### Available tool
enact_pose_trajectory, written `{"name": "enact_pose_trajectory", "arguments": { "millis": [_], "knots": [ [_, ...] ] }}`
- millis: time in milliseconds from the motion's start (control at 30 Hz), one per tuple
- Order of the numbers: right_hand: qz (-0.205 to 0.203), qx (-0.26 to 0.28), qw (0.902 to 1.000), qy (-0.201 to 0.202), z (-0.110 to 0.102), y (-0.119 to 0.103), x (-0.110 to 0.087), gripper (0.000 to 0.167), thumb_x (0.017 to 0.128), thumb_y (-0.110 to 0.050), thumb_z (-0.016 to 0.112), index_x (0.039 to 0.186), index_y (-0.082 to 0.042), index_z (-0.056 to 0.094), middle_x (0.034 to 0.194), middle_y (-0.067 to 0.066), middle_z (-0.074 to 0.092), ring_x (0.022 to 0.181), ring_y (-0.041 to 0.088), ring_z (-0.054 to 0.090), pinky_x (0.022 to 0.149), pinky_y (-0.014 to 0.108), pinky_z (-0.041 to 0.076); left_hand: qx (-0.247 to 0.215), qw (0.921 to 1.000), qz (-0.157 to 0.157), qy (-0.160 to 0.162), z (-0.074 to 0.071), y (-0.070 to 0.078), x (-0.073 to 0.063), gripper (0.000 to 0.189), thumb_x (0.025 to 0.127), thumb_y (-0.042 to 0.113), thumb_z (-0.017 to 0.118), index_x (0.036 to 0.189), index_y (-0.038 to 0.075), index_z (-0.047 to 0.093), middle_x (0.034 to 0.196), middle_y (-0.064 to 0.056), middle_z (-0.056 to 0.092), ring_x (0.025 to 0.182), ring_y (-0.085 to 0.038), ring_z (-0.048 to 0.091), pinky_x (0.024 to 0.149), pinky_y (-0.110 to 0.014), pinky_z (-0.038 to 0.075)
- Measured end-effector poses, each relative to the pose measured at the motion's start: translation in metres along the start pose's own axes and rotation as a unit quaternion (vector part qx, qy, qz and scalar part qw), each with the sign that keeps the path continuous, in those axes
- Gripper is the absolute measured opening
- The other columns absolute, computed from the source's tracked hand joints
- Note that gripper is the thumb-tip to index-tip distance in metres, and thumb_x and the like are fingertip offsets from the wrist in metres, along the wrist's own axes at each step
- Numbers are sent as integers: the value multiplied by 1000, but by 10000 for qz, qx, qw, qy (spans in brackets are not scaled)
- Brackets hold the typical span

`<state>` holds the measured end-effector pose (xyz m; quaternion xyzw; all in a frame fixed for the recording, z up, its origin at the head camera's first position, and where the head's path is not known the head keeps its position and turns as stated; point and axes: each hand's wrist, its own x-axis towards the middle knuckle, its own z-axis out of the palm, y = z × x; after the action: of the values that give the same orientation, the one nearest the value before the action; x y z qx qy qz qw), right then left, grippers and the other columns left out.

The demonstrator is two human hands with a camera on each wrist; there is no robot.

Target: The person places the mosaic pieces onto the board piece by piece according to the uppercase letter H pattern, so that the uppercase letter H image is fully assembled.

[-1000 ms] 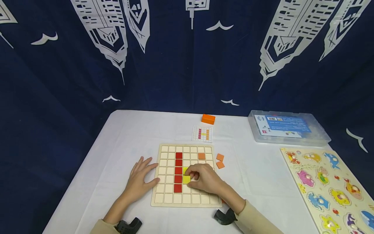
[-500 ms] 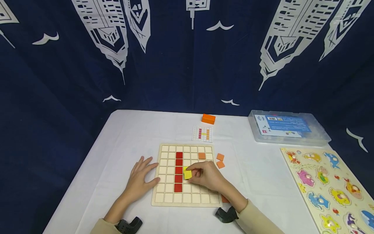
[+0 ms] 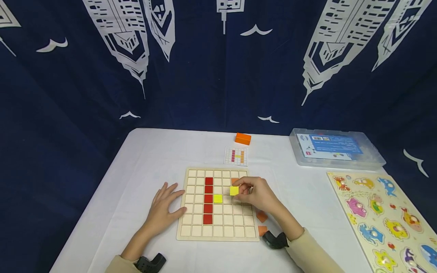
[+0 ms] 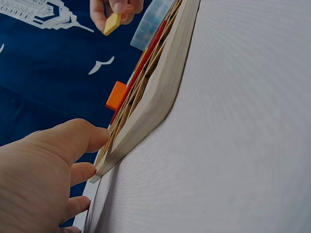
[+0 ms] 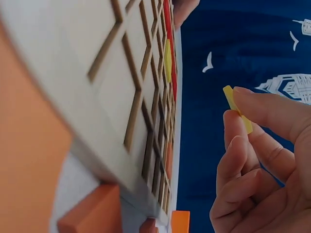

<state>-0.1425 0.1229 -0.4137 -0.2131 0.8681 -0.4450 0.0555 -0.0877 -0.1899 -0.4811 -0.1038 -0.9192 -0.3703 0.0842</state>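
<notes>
A pale wooden grid board (image 3: 196,230) lies on the table with a column of red square tiles (image 3: 208,198) set in it. One yellow tile (image 3: 217,198) sits in a cell right of the red column. My right hand (image 3: 257,194) pinches a second yellow tile (image 3: 234,190) between thumb and fingers, raised over the board's right half; the right wrist view shows this tile (image 5: 238,109) edge-on. An orange tile (image 3: 234,181) in the board is partly hidden behind that hand. My left hand (image 3: 165,207) rests at the board's left edge, thumb and index finger touching it, fingers spread.
Loose orange tiles (image 3: 262,216) lie by the board's right edge. Behind the board are a small pattern card (image 3: 236,156) and an orange block (image 3: 243,138). A clear plastic box (image 3: 338,149) stands at the back right, with a sea-animal puzzle board (image 3: 385,223) in front.
My right hand has lifted the second yellow tile from the cell below the first and carried it right and toward the back. The left hand stays in place.
</notes>
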Motion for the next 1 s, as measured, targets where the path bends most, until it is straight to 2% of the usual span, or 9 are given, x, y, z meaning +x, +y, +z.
{"name": "enact_pose_trajectory", "arguments": {
  "millis": [267,500,700,1000],
  "knots": [
    [275,-22,9993,-269,5,6,5,27,72,-5,84,96,-6,72,68,-2,60,58,8,52,53,18,44,26,10000,-43,-47,-2,2,0,53,79,19,78,127,4,63,148,-23,44,146,-47,19,116,-65,11],
    [207,-60,9979,-619,12,9,9,25,73,-8,84,95,-4,72,65,-3,62,57,8,54,60,19,45,11,10000,-73,-58,-2,3,0,52,79,18,78,127,4,63,148,-23,44,146,-47,18,116,-65,10],
    [97,-223,9971,-723,15,11,11,28,73,-11,85,96,-4,72,66,-3,65,60,7,55,63,19,47,29,9999,-86,-62,-2,4,1,52,79,18,78,126,4,63,148,-23,44,146,-47,18,116,-65,10],
    [67,-335,9948,-962,17,13,13,29,75,-14,84,100,-4,74,65,-4,63,58,4,52,53,17,42,65,9999,-83,-42,-1,3,1,52,79,18,78,127,4,63,148,-23,44,146,-47,18,116,-65,10]
  ]
}}
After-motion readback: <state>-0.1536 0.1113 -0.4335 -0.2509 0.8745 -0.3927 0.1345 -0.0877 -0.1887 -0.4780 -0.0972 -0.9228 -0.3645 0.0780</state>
